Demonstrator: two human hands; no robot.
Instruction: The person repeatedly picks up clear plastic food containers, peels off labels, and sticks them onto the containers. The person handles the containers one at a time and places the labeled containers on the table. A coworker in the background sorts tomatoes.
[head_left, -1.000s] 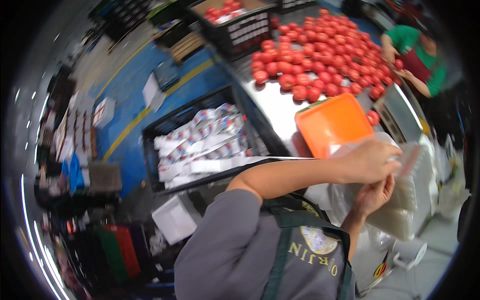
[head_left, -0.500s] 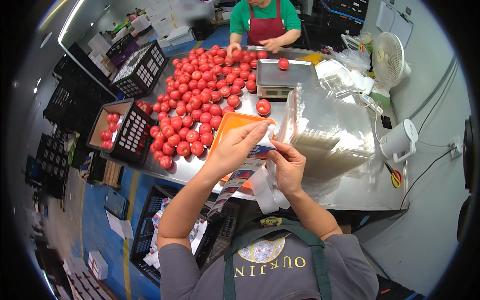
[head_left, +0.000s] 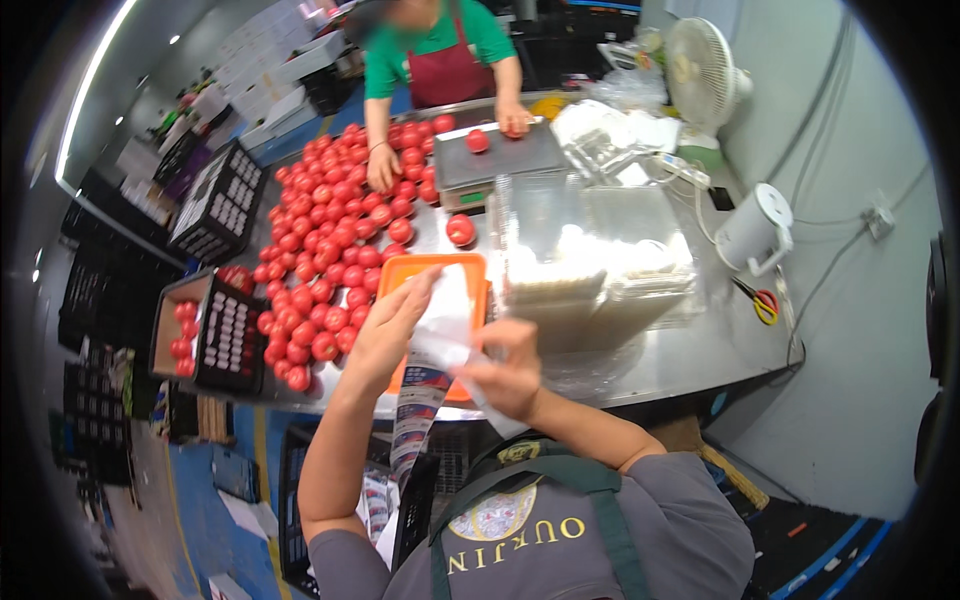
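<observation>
My right hand (head_left: 508, 370) pinches the label strip (head_left: 417, 400) above the orange tray (head_left: 481, 300); my left hand (head_left: 388, 335) lies against it, its grip unclear to me. I'd best hold the strip taut and pull evenly.

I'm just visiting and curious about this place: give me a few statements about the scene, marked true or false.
The person's left hand and right hand are at a printed label strip. True.
Every tomato lies in a crate. False: many tomatoes lie loose on the metal table.
The tray near the hands is orange. True.
Scissors lie left of the tray. False: the scissors lie right of it, near the white kettle.
A tomato rests on the scale. True.
</observation>
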